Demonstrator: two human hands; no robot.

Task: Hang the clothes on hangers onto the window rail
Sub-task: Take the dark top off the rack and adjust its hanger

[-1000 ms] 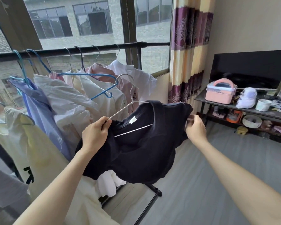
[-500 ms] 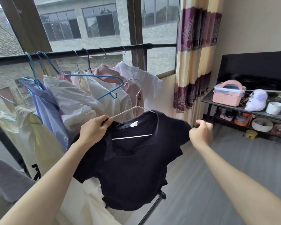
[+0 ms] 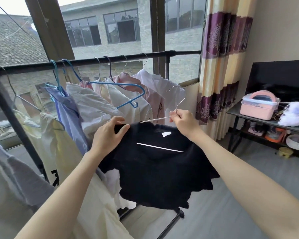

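Observation:
A black top (image 3: 155, 163) hangs on a silver wire hanger (image 3: 177, 102) in front of me, below the black window rail (image 3: 97, 62). My left hand (image 3: 109, 135) pinches the top's left shoulder. Fingers of my right hand (image 3: 184, 122) are closed on the hanger's neck, just under its hook. The hook is free, lower than the rail and to the right of the hung clothes. Several shirts on hangers, white, pink, blue and pale yellow (image 3: 86, 107), fill the rail to the left.
An empty blue hanger (image 3: 126, 94) sticks out among the shirts. A striped curtain (image 3: 219, 62) hangs at the right of the window. A black shelf (image 3: 235, 112) at right carries a pink box (image 3: 258, 105) and a plush toy (image 3: 293, 113). A rack foot (image 3: 178, 213) lies on the grey floor.
My right hand has let go of the top's right sleeve and taken the hanger's neck. My left hand slid from the hanger wire to the left shoulder. The view has tilted upward.

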